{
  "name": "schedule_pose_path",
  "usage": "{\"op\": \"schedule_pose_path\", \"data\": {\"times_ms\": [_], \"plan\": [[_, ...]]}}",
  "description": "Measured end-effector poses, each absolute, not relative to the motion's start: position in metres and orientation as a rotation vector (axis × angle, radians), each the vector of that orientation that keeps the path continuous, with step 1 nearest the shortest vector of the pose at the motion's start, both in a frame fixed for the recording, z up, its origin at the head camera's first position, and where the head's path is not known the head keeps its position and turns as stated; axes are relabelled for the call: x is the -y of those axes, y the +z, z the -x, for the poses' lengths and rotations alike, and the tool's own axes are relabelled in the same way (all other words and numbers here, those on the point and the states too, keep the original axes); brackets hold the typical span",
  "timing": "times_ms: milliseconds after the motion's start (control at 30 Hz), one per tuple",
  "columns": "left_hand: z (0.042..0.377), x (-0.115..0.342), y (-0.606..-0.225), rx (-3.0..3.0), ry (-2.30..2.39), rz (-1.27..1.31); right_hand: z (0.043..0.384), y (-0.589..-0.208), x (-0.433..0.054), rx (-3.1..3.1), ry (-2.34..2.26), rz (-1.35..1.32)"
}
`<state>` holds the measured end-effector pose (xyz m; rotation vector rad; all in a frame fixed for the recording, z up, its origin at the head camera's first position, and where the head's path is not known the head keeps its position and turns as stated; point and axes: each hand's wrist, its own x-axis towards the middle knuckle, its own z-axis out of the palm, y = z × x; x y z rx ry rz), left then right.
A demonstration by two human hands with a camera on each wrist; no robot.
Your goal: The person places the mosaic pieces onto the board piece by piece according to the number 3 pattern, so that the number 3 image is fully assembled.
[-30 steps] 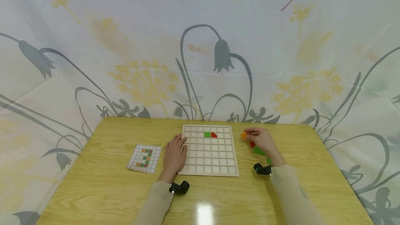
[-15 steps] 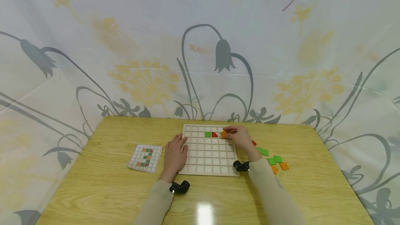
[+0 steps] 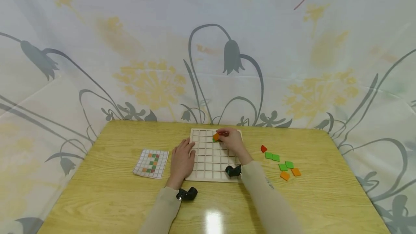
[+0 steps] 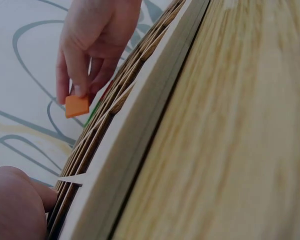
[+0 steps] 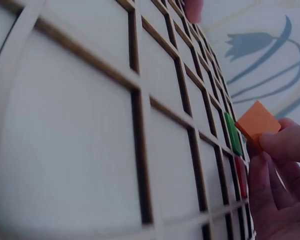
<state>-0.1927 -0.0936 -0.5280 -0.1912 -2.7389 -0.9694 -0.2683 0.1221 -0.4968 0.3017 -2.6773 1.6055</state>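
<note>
The orange tile (image 5: 258, 121) was pinched by the fingers of the right hand (image 3: 231, 141) above the board (image 3: 209, 160), near the green tile (image 5: 233, 134) and red piece (image 5: 240, 175) already seated. The board's left edge was touched by the left hand (image 3: 182, 160), loosely extended. Seven loose pieces (image 3: 283, 167) were left on the worktop (image 3: 325, 198). Since the previous frame, the orange tile had been carried leftward.

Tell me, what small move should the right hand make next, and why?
Probably, the right hand should shift the orange tile slightly left, then lower it into the bare cell beside the green tile. It hangs over the board, and the printed card shows orange left of green in its top coloured row.
</note>
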Motion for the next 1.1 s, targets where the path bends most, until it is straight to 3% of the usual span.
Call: {"op": "schedule_pose_path", "data": {"times_ms": [600,1100], "plan": [[0.193,0.095,-0.528,2.753,-0.957,0.177,0.270,-0.519,-0.097,2.568,1.646,-0.185],[0.193,0.095,-0.525,2.755,-0.960,0.176,0.267,-0.517,-0.094,2.662,1.515,-0.323]]}}
